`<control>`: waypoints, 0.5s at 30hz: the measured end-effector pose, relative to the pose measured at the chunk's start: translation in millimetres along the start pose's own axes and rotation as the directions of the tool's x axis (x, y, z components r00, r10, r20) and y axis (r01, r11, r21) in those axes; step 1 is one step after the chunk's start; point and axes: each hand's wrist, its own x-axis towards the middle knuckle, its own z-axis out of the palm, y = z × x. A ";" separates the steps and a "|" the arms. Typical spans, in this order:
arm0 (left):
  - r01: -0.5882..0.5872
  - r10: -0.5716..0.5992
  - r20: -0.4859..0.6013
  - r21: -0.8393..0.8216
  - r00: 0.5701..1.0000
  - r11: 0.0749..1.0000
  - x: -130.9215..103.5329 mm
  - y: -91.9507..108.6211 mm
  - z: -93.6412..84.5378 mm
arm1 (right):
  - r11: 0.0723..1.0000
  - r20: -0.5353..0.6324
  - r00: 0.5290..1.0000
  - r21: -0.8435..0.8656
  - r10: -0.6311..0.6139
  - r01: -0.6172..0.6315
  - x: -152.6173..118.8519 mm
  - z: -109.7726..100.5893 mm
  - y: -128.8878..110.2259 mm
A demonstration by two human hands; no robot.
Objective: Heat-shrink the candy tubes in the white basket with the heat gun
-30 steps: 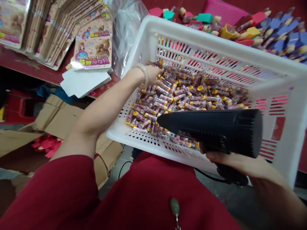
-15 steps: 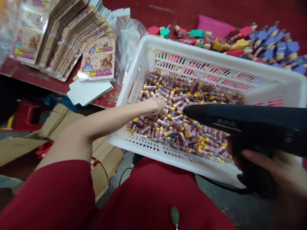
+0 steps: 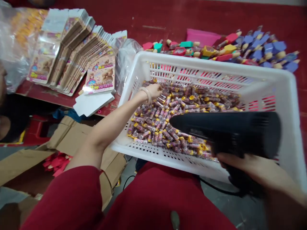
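Note:
A white plastic basket (image 3: 203,65) holds many small clear-wrapped tubes (image 3: 165,110) with yellow ends. At the back left of the heap is my left hand (image 3: 155,91), with a pale bangle (image 3: 146,93) on the wrist. Its fingers are curled in against the tubes, and whatever they hold is too small to make out. My right hand (image 3: 242,163) is wrapped round the handle of a black hair dryer (image 3: 227,127). The dryer's narrow nozzle points left, above the tubes, and its body covers part of the heap.
Behind the basket lie colourful wooden-handled toys (image 3: 259,44) and a pink packet (image 3: 202,36). Printed cards (image 3: 72,54) and plastic bags (image 3: 129,52) are on the red table at left. Below stands an open cardboard box (image 3: 72,137). A black cord (image 3: 220,190) hangs under the dryer.
My left hand has moved from the middle of the tubes toward the basket's back left. The hair dryer has shifted left over the heap. The whole view has tilted upward slightly.

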 end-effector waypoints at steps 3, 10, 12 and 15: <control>0.115 -0.123 0.058 0.123 0.991 0.986 0.8 -7.6 8.5 | 0.992 0.075 0.989 0.042 -0.124 0.121 13.6 17.1 -31.3; 0.163 -0.149 -0.130 0.100 0.980 0.982 10.6 -2.5 56.5 | 0.966 -0.193 0.981 0.252 -0.009 0.058 20.4 -10.5 -31.4; 0.115 -0.107 -0.106 0.069 0.989 0.991 7.4 12.2 77.4 | 0.956 -0.216 0.976 0.289 0.011 0.053 14.7 -22.8 -22.2; -0.039 0.048 -0.125 0.072 0.991 0.997 -7.9 41.9 111.6 | 0.954 -0.147 0.988 0.301 0.045 0.001 3.5 -36.0 -8.6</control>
